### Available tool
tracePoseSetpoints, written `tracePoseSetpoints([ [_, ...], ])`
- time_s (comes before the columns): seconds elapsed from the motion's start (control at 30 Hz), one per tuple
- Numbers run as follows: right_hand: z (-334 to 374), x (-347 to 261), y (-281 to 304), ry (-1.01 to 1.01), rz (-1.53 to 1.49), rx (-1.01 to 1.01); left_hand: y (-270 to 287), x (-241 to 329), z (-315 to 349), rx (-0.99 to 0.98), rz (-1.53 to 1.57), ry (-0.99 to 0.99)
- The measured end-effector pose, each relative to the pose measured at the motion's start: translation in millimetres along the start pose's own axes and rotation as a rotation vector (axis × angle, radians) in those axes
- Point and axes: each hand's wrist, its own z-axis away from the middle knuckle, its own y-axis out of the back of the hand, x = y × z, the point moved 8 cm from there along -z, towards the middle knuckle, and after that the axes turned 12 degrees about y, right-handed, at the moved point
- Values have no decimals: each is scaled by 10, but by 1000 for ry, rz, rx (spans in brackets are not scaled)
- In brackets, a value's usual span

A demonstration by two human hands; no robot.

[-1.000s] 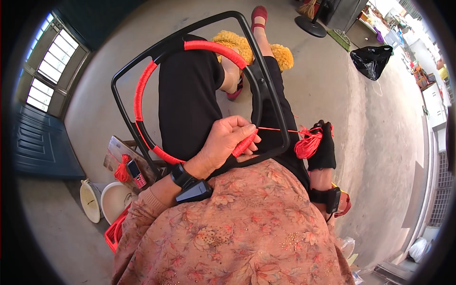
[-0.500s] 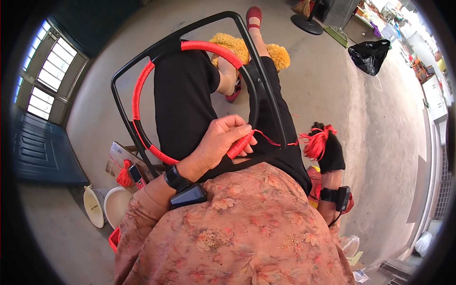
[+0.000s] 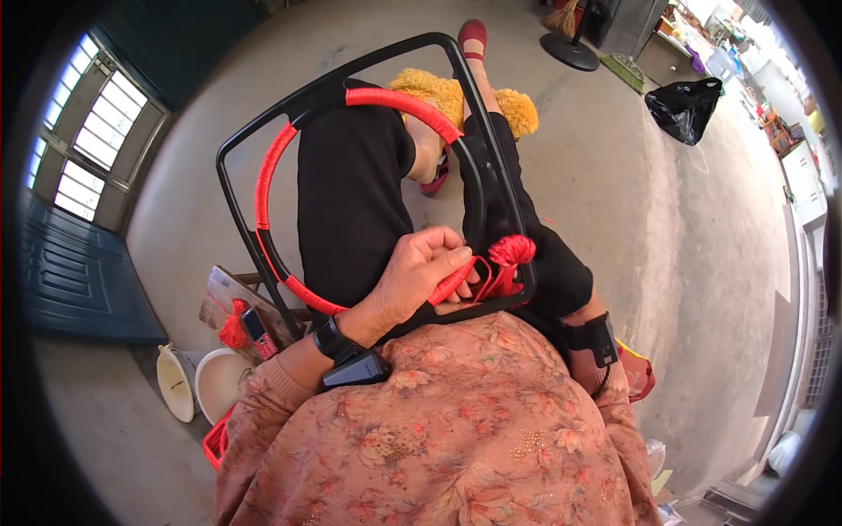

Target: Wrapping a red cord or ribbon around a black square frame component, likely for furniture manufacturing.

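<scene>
A black frame (image 3: 230, 180) with a round inner ring lies across my lap. Red cord is wound tightly over several stretches of the ring (image 3: 274, 175), with black showing between them. My left hand (image 3: 419, 273) is closed around a red-wound stretch at the ring's near right, thumb on top. From there a loose strand runs to a looped bundle of red cord (image 3: 510, 254) at the frame's right side bar. My right hand (image 3: 558, 276), in a black glove, is closed on this bundle. Its fingers are partly lost against the black trousers.
Yellow fluffy material (image 3: 517, 110) lies on the floor past my knees. At left are a board with a phone (image 3: 258, 331), a red cord bundle (image 3: 234, 326) and pale buckets (image 3: 219, 379). A black plastic bag (image 3: 684, 110) and red bag (image 3: 638, 373) are at right.
My right hand has come in from the right with the red cord bundle, up to the frame's side bar. My left hand keeps its grip, while the frame has shifted slightly right in view.
</scene>
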Motion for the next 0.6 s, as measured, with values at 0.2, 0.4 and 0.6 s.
tracePoseSetpoints([
  [0.2,-332,230,-7,47,-253,136,-112,101,69,-28,-27,-58],
  [0.4,-425,299,13,62,-312,143,-22,17,-30,4,44,-35],
  [0.6,-503,352,31,58,-454,237,39,-105,-112,-37,223,39],
])
